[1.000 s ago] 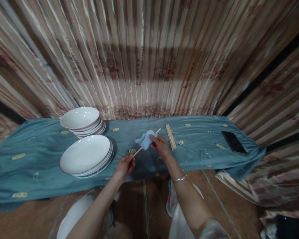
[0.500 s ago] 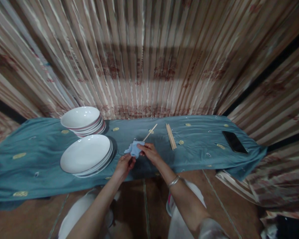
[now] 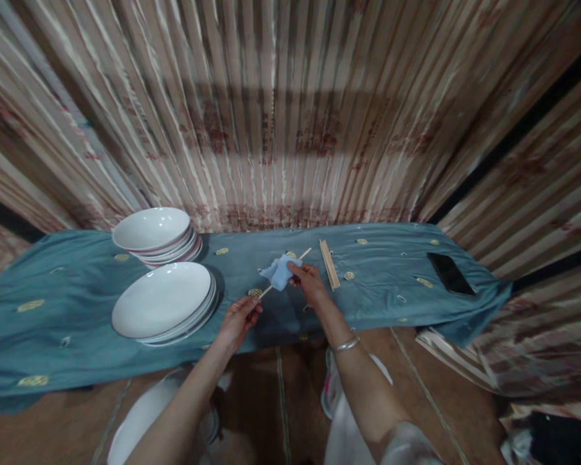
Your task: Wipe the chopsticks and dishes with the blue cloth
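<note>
My left hand [image 3: 242, 315] pinches the near end of a wooden chopstick [image 3: 266, 292], which slants up and to the right. A light blue cloth [image 3: 281, 271] is wrapped around the chopstick's middle, and my right hand [image 3: 306, 281] grips it there. The chopstick's far tip sticks out beyond the cloth. Just right of my right hand, a small bundle of chopsticks [image 3: 329, 265] lies on the teal tablecloth [image 3: 377, 303].
To the left stand a stack of white plates [image 3: 162, 300] and, behind it, a stack of white bowls [image 3: 152, 229]. A black phone [image 3: 450, 274] lies at the right end. A pleated curtain [image 3: 271, 129] hangs behind the table.
My right hand has slid the cloth up and right along the chopstick, away from my left hand. The chopstick's lower part now shows between my hands.
</note>
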### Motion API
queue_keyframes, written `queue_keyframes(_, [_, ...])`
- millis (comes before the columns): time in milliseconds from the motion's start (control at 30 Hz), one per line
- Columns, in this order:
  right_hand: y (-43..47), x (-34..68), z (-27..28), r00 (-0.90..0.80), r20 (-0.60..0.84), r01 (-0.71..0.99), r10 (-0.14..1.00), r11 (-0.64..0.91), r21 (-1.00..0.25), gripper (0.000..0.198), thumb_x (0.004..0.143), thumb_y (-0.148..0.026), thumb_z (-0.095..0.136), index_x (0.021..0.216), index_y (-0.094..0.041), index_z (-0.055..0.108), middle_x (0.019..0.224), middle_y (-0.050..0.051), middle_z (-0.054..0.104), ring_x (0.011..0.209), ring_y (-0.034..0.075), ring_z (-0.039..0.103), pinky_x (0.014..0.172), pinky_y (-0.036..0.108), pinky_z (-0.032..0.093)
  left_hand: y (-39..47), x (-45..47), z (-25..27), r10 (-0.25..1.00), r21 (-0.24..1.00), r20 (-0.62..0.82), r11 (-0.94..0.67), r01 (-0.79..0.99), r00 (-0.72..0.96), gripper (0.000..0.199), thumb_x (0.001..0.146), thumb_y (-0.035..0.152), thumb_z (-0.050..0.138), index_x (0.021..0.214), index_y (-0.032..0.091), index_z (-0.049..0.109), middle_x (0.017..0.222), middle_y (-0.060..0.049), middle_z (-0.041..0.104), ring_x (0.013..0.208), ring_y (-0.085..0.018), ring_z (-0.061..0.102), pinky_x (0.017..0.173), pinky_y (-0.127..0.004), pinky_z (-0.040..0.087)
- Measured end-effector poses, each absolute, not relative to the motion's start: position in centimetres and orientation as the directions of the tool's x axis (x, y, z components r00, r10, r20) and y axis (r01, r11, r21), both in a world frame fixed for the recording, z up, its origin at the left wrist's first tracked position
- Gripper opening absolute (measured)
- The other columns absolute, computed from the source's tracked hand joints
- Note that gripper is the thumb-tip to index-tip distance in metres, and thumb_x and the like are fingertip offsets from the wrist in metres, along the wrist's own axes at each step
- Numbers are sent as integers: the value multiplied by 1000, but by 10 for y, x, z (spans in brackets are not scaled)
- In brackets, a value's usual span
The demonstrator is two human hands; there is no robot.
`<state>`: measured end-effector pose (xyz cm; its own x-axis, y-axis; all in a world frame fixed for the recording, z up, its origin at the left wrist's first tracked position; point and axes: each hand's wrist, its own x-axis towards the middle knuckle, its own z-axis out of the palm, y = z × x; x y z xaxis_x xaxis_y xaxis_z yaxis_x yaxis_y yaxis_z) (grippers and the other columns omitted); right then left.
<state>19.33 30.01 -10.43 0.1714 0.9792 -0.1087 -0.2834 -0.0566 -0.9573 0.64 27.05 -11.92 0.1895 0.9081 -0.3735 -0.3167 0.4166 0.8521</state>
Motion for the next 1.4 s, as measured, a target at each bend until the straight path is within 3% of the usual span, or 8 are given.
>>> queue_keyframes(267, [302, 218, -97, 331, -119, -377, 936, 15, -926, 34, 54, -46, 77, 59, -17, 61, 45, -5, 53, 42, 6, 43, 43, 21, 31, 270, 4, -118, 910, 860, -372, 411, -302, 182, 40, 42, 38, 85, 65, 14, 63, 51, 2, 61, 38, -3, 43, 38, -15, 26])
queue_keyframes(567, [301, 220, -95, 369, -119, -408, 922, 46, -912, 32, 55, -44, 77, 58, -17, 59, 48, -4, 54, 43, 7, 43, 44, 22, 33, 266, 4, -118, 906, 864, -365, 416, -285, 216, 38, 46, 37, 83, 66, 14, 61, 53, 0, 63, 38, -4, 42, 39, -16, 25])
queue_keyframes(800, [300, 209, -99, 304, -128, -333, 944, -21, -943, 36, 54, -50, 75, 56, -18, 58, 44, -4, 51, 43, 7, 42, 44, 22, 30, 265, 7, -115, 902, 861, -380, 426, -277, 206, 37, 48, 39, 82, 66, 13, 62, 52, 0, 61, 39, -4, 43, 39, -17, 26])
queue_keyframes(1000, [291, 186, -98, 152, -136, -291, 979, -87, -953, 40, 51, -53, 75, 55, -16, 61, 45, -4, 52, 42, 6, 41, 44, 22, 29, 264, 12, -113, 900, 853, -383, 431, -295, 209, 37, 48, 42, 80, 63, 14, 62, 49, 1, 59, 37, -5, 41, 39, -19, 24])
queue_keyframes(1400, [280, 153, -105, 16, -144, -221, 989, -137, -966, 39, 54, -54, 72, 59, -16, 65, 45, -4, 53, 43, 7, 44, 45, 21, 30, 262, 16, -108, 926, 887, -309, 363, -286, 216, 35, 54, 45, 74, 56, 16, 55, 45, 3, 53, 35, -4, 34, 38, -20, 20])
